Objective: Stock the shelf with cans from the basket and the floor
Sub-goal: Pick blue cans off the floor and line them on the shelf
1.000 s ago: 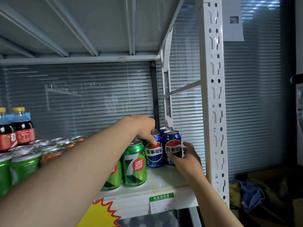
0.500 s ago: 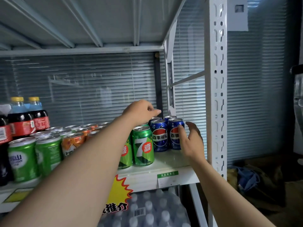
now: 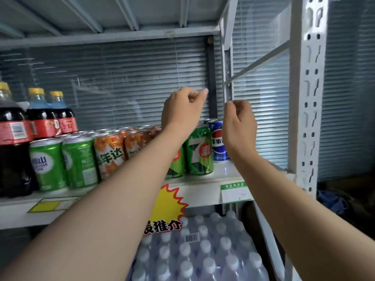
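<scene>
Shelf (image 3: 229,172), head view: green cans (image 3: 199,152), orange cans (image 3: 109,154) and blue cans (image 3: 217,142) upright on it, blue ones at its right end. Left hand (image 3: 182,110) above the shelf, fingers curled in, empty. Right hand (image 3: 239,122) above the shelf's right end, fingers curled, empty. Water-bottle pack (image 3: 194,252) below the shelf.

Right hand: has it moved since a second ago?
Yes. The right hand has let go of the Pepsi can and risen, its curled, empty fingers now higher than the can's top.
</scene>
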Action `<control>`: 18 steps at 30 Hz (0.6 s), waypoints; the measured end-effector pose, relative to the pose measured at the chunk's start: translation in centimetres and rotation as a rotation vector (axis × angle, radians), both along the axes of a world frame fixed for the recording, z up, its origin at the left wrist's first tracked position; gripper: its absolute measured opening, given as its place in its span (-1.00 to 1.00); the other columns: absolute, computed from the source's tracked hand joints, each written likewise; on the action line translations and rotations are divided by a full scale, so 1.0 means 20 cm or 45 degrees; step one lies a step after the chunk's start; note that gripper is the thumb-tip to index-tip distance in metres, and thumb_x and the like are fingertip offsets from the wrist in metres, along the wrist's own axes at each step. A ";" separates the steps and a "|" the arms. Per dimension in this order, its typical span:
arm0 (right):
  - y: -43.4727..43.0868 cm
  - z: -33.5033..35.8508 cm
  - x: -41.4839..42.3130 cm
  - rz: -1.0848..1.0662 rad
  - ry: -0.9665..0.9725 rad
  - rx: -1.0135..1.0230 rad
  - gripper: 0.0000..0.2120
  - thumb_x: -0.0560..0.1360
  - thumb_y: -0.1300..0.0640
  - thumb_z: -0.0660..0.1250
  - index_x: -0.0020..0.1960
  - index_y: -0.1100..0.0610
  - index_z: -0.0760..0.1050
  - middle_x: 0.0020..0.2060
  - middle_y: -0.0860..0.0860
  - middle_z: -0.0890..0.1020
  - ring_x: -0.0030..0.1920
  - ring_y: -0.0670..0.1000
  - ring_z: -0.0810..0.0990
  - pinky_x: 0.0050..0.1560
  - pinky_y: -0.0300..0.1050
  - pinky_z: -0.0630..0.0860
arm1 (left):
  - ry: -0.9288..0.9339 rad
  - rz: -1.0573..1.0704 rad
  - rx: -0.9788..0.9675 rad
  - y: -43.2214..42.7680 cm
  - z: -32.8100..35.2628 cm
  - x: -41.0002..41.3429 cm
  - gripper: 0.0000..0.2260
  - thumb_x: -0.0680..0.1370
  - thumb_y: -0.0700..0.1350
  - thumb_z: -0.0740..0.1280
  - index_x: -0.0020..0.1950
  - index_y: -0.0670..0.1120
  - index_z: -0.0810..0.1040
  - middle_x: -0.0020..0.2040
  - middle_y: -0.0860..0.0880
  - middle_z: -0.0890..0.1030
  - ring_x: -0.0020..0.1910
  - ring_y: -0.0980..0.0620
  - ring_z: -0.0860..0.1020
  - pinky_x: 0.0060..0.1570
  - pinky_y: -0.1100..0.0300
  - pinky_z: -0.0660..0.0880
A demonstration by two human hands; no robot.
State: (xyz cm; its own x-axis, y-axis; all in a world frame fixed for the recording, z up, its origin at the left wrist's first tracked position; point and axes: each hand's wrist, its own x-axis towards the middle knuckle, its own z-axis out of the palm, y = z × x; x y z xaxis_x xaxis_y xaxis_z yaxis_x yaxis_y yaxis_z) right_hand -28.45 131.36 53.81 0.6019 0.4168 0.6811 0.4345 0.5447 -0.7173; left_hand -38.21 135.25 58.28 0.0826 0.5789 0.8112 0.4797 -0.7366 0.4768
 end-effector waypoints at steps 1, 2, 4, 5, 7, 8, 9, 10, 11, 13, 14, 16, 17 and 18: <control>-0.01 0.00 -0.01 0.011 0.009 0.002 -0.89 0.61 0.07 0.14 0.00 0.05 0.43 -0.21 -0.16 0.50 -0.23 -0.24 0.43 -0.24 -0.33 0.32 | -0.045 -0.017 0.036 -0.02 -0.01 0.00 -0.73 0.60 0.11 0.23 0.00 -0.04 0.61 -0.13 0.07 0.61 -0.13 0.09 0.53 -0.17 0.22 0.41; -0.03 -0.02 -0.04 0.033 0.028 0.012 -0.89 0.60 0.07 0.15 -0.01 0.04 0.43 -0.22 -0.16 0.50 -0.23 -0.23 0.43 -0.23 -0.29 0.34 | -0.090 -0.030 0.070 -0.05 -0.03 -0.02 -0.73 0.61 0.10 0.23 -0.01 -0.04 0.61 -0.17 0.09 0.58 -0.18 0.11 0.52 -0.22 0.23 0.39; -0.08 -0.05 -0.09 0.072 0.079 0.065 -0.87 0.58 0.08 0.15 -0.09 0.03 0.44 -0.27 -0.12 0.51 -0.26 -0.13 0.45 -0.17 -0.13 0.41 | -0.184 -0.069 0.157 -0.11 -0.06 -0.06 -0.74 0.61 0.08 0.24 -0.05 -0.06 0.60 -0.22 0.11 0.55 -0.23 0.14 0.48 -0.28 0.27 0.35; -0.10 -0.07 -0.12 0.091 0.102 0.094 -0.86 0.57 0.08 0.16 -0.13 0.01 0.44 -0.28 -0.10 0.52 -0.25 -0.08 0.47 -0.13 -0.06 0.44 | -0.238 -0.091 0.212 -0.14 -0.08 -0.08 -0.76 0.61 0.06 0.25 -0.08 -0.07 0.58 -0.24 0.11 0.53 -0.25 0.15 0.46 -0.28 0.29 0.32; -0.16 -0.12 -0.20 0.127 0.161 0.144 -0.85 0.55 0.07 0.16 -0.17 -0.02 0.44 -0.30 -0.08 0.54 -0.23 -0.02 0.51 -0.11 0.03 0.47 | -0.335 -0.134 0.286 -0.21 -0.16 -0.14 -0.78 0.61 0.02 0.27 -0.15 -0.07 0.54 -0.31 0.13 0.49 -0.31 0.19 0.43 -0.30 0.34 0.30; -0.18 -0.15 -0.24 0.144 0.183 0.158 -0.85 0.54 0.07 0.15 -0.17 -0.01 0.44 -0.29 -0.07 0.55 -0.22 -0.01 0.52 -0.11 0.04 0.47 | -0.375 -0.151 0.298 -0.24 -0.21 -0.18 -0.79 0.60 0.01 0.27 -0.16 -0.06 0.52 -0.33 0.14 0.47 -0.32 0.21 0.42 -0.30 0.34 0.31; -0.21 -0.18 -0.28 0.163 0.198 0.160 -0.85 0.52 0.06 0.14 -0.17 0.00 0.45 -0.29 -0.06 0.56 -0.21 0.00 0.53 -0.09 0.03 0.48 | -0.410 -0.163 0.299 -0.27 -0.25 -0.21 -0.79 0.60 0.01 0.27 -0.17 -0.06 0.52 -0.34 0.14 0.46 -0.32 0.19 0.42 -0.27 0.29 0.35; -0.23 -0.22 -0.33 0.171 0.210 0.154 -0.84 0.51 0.05 0.14 -0.16 0.01 0.46 -0.27 -0.05 0.57 -0.19 0.01 0.54 -0.07 0.04 0.49 | -0.436 -0.168 0.294 -0.30 -0.30 -0.25 -0.79 0.60 0.01 0.27 -0.16 -0.07 0.53 -0.34 0.13 0.46 -0.31 0.16 0.43 -0.24 0.23 0.38; -0.26 -0.26 -0.37 0.175 0.217 0.149 -0.84 0.50 0.05 0.13 -0.17 0.01 0.47 -0.27 -0.05 0.57 -0.17 0.01 0.54 -0.04 0.06 0.50 | -0.452 -0.167 0.287 -0.33 -0.35 -0.29 -0.78 0.60 0.01 0.27 -0.16 -0.09 0.54 -0.33 0.13 0.47 -0.29 0.13 0.44 -0.20 0.17 0.41; -0.31 -0.36 -0.44 0.203 0.242 0.166 -0.85 0.50 0.07 0.14 -0.18 0.01 0.46 -0.28 -0.03 0.56 -0.20 0.01 0.52 -0.08 0.06 0.49 | -0.462 -0.166 0.244 -0.39 -0.45 -0.37 -0.78 0.59 0.00 0.27 -0.16 -0.09 0.54 -0.31 0.11 0.49 -0.27 0.13 0.45 -0.16 0.16 0.44; -0.34 -0.42 -0.47 0.234 0.255 0.181 -0.86 0.52 0.08 0.15 -0.18 0.02 0.44 -0.29 -0.01 0.54 -0.22 0.01 0.49 -0.14 0.03 0.47 | -0.471 -0.169 0.204 -0.42 -0.50 -0.41 -0.79 0.60 -0.01 0.27 -0.16 -0.08 0.53 -0.30 0.09 0.50 -0.27 0.13 0.46 -0.17 0.19 0.43; -0.39 -0.56 -0.52 0.302 0.273 0.178 -0.85 0.56 0.12 0.16 -0.17 0.02 0.43 -0.29 0.02 0.51 -0.25 0.00 0.47 -0.22 -0.04 0.41 | -0.491 -0.179 0.133 -0.46 -0.63 -0.49 -0.80 0.61 0.00 0.26 -0.15 -0.06 0.52 -0.30 0.04 0.52 -0.28 0.08 0.45 -0.19 0.15 0.43; -0.41 -0.63 -0.55 0.335 0.277 0.168 -0.85 0.57 0.13 0.17 -0.16 0.02 0.43 -0.29 0.02 0.51 -0.25 -0.01 0.48 -0.22 -0.04 0.42 | -0.492 -0.182 0.108 -0.49 -0.71 -0.52 -0.80 0.61 0.00 0.26 -0.15 -0.06 0.52 -0.30 -0.02 0.53 -0.29 0.05 0.45 -0.20 0.10 0.44; -0.42 -0.70 -0.58 0.362 0.279 0.152 -0.85 0.56 0.13 0.17 -0.16 0.01 0.44 -0.30 0.01 0.52 -0.25 0.00 0.49 -0.20 -0.03 0.43 | -0.487 -0.186 0.083 -0.51 -0.78 -0.56 -0.81 0.61 -0.01 0.26 -0.14 -0.06 0.53 -0.28 -0.10 0.55 -0.29 0.03 0.46 -0.20 0.07 0.45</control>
